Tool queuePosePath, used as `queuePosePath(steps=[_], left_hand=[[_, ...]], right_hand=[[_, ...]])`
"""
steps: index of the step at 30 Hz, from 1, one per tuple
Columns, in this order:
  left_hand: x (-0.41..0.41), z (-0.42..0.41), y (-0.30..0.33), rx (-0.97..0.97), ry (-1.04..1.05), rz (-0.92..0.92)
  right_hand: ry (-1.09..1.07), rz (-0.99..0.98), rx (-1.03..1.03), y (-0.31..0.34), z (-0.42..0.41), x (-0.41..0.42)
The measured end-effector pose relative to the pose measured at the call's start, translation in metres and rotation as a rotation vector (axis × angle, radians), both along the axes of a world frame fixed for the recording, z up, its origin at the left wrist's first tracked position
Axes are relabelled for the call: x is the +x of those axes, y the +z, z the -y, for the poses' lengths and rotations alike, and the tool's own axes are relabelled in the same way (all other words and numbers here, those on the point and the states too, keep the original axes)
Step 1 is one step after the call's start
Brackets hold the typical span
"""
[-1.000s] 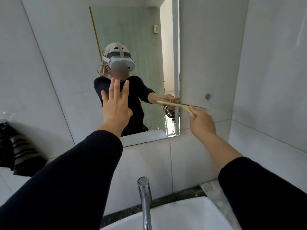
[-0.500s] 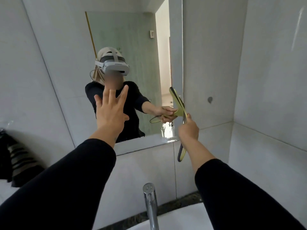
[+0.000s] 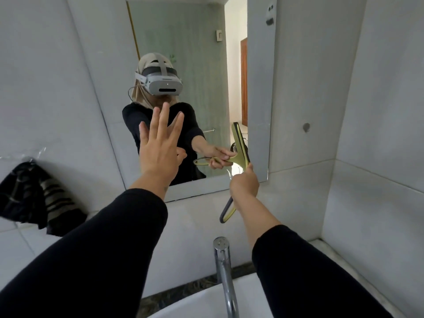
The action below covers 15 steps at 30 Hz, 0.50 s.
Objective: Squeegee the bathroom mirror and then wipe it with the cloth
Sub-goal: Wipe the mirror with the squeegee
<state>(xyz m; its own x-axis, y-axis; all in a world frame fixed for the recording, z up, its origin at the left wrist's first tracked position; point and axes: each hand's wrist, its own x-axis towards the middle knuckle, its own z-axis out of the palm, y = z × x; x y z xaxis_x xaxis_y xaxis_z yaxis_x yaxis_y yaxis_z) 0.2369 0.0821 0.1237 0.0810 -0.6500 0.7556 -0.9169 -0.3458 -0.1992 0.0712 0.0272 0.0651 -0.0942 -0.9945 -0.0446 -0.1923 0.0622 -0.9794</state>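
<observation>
Squeegee (image 3: 241, 148) clamped in right grip (image 3: 244, 185) against mirror (image 3: 259, 88); left hand (image 3: 159, 149) splayed; faucet (image 3: 226, 271) below.

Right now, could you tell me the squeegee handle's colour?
Yellow-green with a dark grey edge, on the squeegee in the head view.

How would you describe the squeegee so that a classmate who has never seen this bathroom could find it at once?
Start at the wall mirror above the basin tap. At its lower right part, the right hand holds the squeegee with its blade close to the glass, standing nearly upright. It is the only yellow-green thing here, with a dark blade edge and a looped handle poking out below the fist.
</observation>
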Motion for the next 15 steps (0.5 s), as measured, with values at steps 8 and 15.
queuePosePath(steps=[8, 15], left_hand=[[0.054, -0.06, -0.039, 0.031, 0.164, -0.136], [0.076, -0.069, -0.04, 0.089, 0.136, -0.206]], right_hand=[[0.055, 0.09, 0.005, -0.004, -0.037, 0.043], [0.051, 0.034, -0.001, -0.006, -0.053, 0.068]])
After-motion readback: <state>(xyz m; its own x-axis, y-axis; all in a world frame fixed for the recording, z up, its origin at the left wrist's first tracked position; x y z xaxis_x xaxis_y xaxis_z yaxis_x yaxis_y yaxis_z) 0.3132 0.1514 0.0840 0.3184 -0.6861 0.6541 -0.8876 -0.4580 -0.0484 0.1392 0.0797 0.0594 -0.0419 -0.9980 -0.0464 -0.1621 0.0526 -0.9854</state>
